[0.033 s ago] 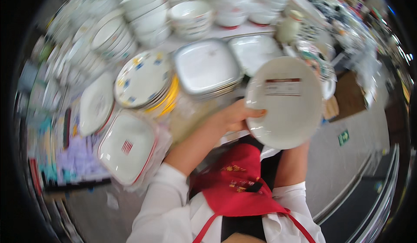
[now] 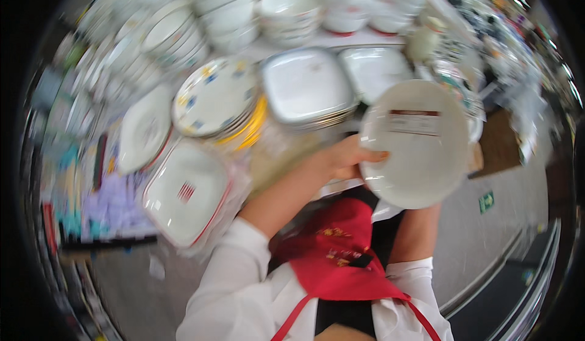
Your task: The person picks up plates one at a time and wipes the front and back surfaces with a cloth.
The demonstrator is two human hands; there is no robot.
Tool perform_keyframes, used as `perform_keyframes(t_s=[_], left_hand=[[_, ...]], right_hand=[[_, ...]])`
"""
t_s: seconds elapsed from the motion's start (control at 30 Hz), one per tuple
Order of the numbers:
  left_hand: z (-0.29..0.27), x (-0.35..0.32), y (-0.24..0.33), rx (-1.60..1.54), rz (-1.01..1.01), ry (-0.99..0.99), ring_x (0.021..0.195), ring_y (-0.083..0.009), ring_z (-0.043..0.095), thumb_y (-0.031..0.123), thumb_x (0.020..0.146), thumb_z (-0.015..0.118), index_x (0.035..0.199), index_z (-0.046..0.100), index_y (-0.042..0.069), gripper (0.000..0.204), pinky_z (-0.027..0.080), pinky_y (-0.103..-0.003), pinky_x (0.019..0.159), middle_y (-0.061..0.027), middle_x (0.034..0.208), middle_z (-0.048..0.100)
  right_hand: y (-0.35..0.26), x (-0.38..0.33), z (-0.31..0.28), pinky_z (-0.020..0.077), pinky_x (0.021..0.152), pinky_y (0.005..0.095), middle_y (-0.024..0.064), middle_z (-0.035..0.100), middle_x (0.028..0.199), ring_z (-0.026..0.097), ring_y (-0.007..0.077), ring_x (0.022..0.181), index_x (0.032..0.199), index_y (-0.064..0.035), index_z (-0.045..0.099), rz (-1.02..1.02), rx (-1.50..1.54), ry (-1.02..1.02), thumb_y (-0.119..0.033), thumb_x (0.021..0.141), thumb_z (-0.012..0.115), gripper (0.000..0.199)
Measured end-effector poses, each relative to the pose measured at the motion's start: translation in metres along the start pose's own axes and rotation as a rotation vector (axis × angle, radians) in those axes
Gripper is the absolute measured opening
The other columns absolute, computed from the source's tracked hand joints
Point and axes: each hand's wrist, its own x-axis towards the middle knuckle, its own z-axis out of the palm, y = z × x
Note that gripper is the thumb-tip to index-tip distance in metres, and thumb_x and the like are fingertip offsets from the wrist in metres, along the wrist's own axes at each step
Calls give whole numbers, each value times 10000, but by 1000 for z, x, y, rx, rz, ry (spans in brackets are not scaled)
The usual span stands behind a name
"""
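A white round plate (image 2: 417, 164) with a red-and-white label on its face is held up in front of me, face toward me. My left hand (image 2: 350, 158) grips its left edge, thumb on the face and the other fingers partly hidden. My right forearm (image 2: 417, 234) rises to the plate's lower edge. Behind the plate my right hand is out of sight, so its fingers cannot be made out. Just beyond sit a stack of square grey-rimmed plates (image 2: 308, 88) and another white square dish (image 2: 376, 76).
On the left are a stack of flower-patterned plates (image 2: 216, 97), a red-rimmed square dish (image 2: 186, 191) on plastic wrapping and an oval plate (image 2: 144, 127). Stacked bowls (image 2: 289, 18) line the back. A cardboard box (image 2: 499, 143) stands at the right, near a dark railing (image 2: 518, 286).
The dishes, plate and hands all sit a little farther right in the picture, as the view has shifted slightly. The left hand's grip on the plate looks the same.
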Motion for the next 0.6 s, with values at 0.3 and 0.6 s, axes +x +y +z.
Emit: perform_keyframes(t_s=[0.3, 0.6], left_hand=[[12, -7, 3, 150, 85, 48, 872, -283, 669, 186, 885, 615, 1261, 485, 3, 437, 607, -417, 547, -165, 1104, 615], [9, 14, 3, 75, 322, 234, 806, -269, 676, 166, 868, 628, 1239, 493, 15, 422, 604, -403, 542, -148, 1014, 635]], right_hand=[[20, -33, -61, 455, 946, 359, 104, 561, 1211, 552, 220, 1097, 1243, -33, 497, 2, -134, 224, -261, 944, 517, 377], [30, -38, -114, 441, 971, 370, 98, 529, 1247, 527, 226, 1140, 1290, -49, 455, -59, -599, 544, -293, 954, 497, 417]])
